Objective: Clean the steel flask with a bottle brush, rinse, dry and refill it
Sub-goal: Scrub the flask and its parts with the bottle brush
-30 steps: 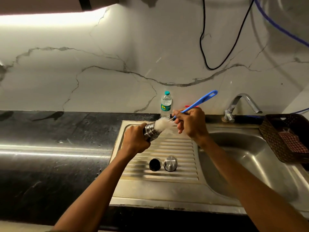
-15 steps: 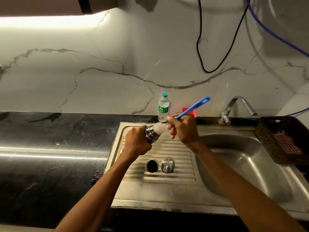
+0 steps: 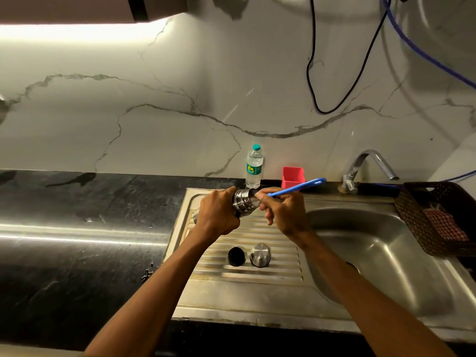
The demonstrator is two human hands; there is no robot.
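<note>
Flask (image 3: 243, 202) lies tilted above the drainboard (image 3: 278, 284), gripped around its body by the left hand (image 3: 219, 215); right hand (image 3: 284, 212) pinches the blue brush (image 3: 298, 186) handle at the flask mouth; bristles are hidden; two caps (image 3: 248, 255) rest on the drainboard.

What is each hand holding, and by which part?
Left hand grips the steel flask round its body; right hand pinches the bottle brush by its blue handle.

One flask (image 3: 243, 202), one brush (image 3: 298, 188), two caps (image 3: 236, 256), one bottle (image 3: 254, 167), two hands (image 3: 219, 215).
</note>
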